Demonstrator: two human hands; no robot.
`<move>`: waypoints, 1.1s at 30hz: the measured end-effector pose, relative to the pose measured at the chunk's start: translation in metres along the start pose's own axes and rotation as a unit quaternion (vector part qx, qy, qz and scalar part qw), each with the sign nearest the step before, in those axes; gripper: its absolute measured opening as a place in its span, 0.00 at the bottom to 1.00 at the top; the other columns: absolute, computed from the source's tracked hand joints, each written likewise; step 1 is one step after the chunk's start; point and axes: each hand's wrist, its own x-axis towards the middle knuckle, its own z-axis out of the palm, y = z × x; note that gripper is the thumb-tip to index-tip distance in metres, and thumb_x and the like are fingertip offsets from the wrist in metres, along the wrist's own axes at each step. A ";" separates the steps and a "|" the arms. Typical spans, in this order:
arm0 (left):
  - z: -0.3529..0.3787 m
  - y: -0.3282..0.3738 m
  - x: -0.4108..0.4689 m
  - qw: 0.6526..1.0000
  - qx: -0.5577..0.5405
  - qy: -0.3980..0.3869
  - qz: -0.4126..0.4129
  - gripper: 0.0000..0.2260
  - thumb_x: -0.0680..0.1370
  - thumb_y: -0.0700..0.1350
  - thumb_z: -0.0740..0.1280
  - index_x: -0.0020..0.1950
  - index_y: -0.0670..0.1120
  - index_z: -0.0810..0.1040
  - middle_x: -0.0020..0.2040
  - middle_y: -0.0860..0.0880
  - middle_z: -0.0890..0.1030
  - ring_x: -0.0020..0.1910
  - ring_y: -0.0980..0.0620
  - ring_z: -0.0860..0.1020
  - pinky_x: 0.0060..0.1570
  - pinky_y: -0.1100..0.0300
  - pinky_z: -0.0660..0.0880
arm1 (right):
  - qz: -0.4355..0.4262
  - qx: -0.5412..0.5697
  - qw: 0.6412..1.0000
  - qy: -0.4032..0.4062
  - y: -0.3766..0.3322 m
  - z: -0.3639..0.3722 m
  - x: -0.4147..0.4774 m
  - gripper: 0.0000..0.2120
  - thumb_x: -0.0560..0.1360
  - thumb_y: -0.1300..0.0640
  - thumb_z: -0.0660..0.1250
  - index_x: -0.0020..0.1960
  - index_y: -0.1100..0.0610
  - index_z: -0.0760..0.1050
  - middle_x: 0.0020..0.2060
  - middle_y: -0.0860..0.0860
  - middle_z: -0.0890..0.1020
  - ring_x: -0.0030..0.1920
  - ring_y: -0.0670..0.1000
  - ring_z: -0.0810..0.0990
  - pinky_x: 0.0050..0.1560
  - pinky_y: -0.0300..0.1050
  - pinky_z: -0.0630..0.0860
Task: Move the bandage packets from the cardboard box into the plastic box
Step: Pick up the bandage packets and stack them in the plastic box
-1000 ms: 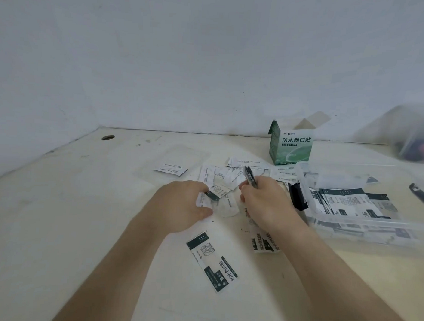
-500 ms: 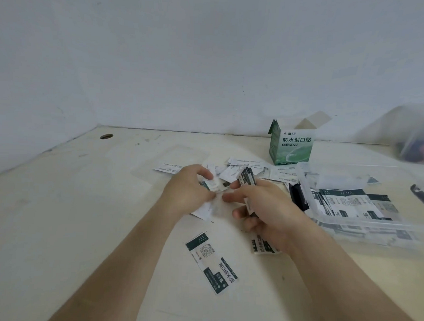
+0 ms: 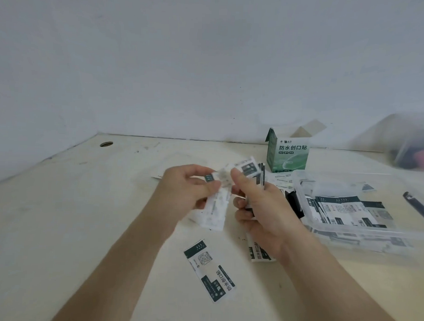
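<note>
Above the middle of the table, my left hand (image 3: 186, 190) pinches a few white bandage packets (image 3: 216, 208) that hang down from its fingers. My right hand (image 3: 260, 205) grips a small stack of packets (image 3: 248, 170) fanned upward, its thumb touching the left hand's packets. The green cardboard box (image 3: 288, 154) stands open at the back. The clear plastic box (image 3: 307, 223) on the right holds several packets. One packet (image 3: 209, 270) lies face up near me, and another packet (image 3: 258, 254) peeks out under my right wrist.
More loose packets (image 3: 281, 183) lie between the cardboard box and the plastic box. A black object (image 3: 294, 205) sits beside the plastic box's left wall. A dark tool (image 3: 418, 209) lies at the far right, a blurred clear container (image 3: 413, 143) behind it. A hole (image 3: 106, 144) marks the table's back left.
Both hands have risen off the table with packets in them and come together. The left hand lifted packets from the pile; the right hand's stack now fans upward.
</note>
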 end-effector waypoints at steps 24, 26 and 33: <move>0.020 0.003 -0.015 0.960 0.170 -0.045 0.218 0.26 0.66 0.63 0.70 0.64 0.68 0.71 0.54 0.61 0.73 0.54 0.63 0.74 0.55 0.62 0.74 | 0.166 0.071 0.971 -0.157 0.002 0.008 -0.008 0.27 0.76 0.31 0.56 0.42 0.54 0.78 0.27 0.48 0.71 0.25 0.44 0.62 0.21 0.33 0.55; 0.015 0.002 -0.019 0.940 0.234 -0.151 0.198 0.45 0.60 0.62 0.76 0.71 0.72 0.57 0.69 0.70 0.58 0.70 0.65 0.60 0.61 0.68 0.70 | 0.158 0.064 0.974 -0.147 0.000 0.006 -0.007 0.28 0.75 0.30 0.56 0.41 0.55 0.77 0.28 0.49 0.71 0.26 0.46 0.65 0.21 0.34 0.60; 0.019 -0.003 -0.020 0.905 0.335 -0.139 0.221 0.49 0.65 0.51 0.78 0.73 0.71 0.48 0.62 0.68 0.62 0.63 0.64 0.67 0.62 0.63 0.71 | 0.131 0.059 0.978 -0.148 -0.002 0.002 -0.004 0.24 0.77 0.35 0.59 0.42 0.56 0.78 0.31 0.52 0.72 0.26 0.46 0.65 0.26 0.36 0.63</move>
